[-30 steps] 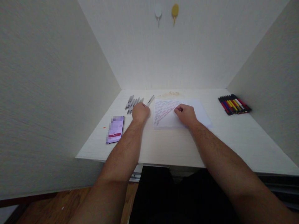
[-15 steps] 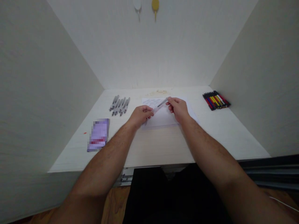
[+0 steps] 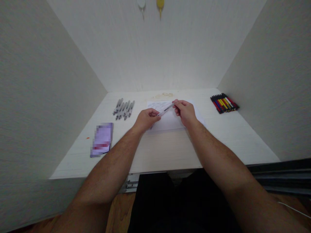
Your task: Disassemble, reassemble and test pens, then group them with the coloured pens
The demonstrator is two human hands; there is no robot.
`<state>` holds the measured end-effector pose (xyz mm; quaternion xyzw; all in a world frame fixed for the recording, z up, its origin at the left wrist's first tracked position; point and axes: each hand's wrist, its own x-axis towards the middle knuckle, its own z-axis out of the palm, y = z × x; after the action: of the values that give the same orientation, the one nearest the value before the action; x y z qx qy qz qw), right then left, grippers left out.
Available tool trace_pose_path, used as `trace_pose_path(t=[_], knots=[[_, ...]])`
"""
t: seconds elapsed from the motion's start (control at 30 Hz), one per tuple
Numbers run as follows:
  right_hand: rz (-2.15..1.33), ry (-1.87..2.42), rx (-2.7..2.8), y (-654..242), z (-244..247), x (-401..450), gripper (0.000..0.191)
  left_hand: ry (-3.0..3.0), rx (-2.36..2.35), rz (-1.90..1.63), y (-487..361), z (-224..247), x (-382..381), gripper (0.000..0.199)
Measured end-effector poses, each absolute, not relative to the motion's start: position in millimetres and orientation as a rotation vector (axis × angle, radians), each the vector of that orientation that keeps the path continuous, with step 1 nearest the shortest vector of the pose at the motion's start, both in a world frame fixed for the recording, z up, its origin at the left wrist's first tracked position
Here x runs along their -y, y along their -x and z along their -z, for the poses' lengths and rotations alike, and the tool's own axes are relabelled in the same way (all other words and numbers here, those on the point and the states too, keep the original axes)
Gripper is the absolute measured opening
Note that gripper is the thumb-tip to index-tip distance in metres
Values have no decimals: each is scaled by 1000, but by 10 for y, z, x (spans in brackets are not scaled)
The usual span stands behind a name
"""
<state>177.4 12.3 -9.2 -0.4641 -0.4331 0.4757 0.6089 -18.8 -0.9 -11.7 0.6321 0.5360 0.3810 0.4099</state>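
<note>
Between my two hands a slim clear pen (image 3: 166, 109) with a dark core is held at a slant above the paper. My left hand (image 3: 146, 119) is closed on its lower left end. The fingers of my right hand (image 3: 184, 110) pinch its upper right end. Underneath lies a white paper sheet (image 3: 170, 124) with grey handwriting on its upper left part; my hands hide some of it. To the left, several clear pens (image 3: 123, 109) lie side by side in a cluster.
Several coloured pens with black ends (image 3: 224, 103) lie at the table's right, near the side wall. A purple packet (image 3: 102, 139), partly blurred, lies at the left, close to my left forearm. White walls enclose the table (image 3: 160, 152) at the back and sides.
Both hands stay nearly in place around the pen. The dark core between them looks longer and sharper now. The whole view has shifted very slightly.
</note>
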Motion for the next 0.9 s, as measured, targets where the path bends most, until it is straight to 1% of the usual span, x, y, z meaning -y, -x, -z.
trace_pose_path(t=[0.13, 0.4, 0.7, 0.9], knots=[[-1143, 1039, 952, -1783, 68, -103, 31, -1640, -1350, -975, 191, 133, -4, 31], [-1141, 1051, 952, -1796, 59, -97, 27, -1637, -1321, -886, 200, 96, 16, 26], [-1149, 1033, 1019, -1804, 15, -66, 21, -1533, -1209, -845, 193, 89, -6, 25], [-1254, 944, 997, -1825, 23, -61, 18, -1397, -1115, -855, 190, 69, 20, 25]])
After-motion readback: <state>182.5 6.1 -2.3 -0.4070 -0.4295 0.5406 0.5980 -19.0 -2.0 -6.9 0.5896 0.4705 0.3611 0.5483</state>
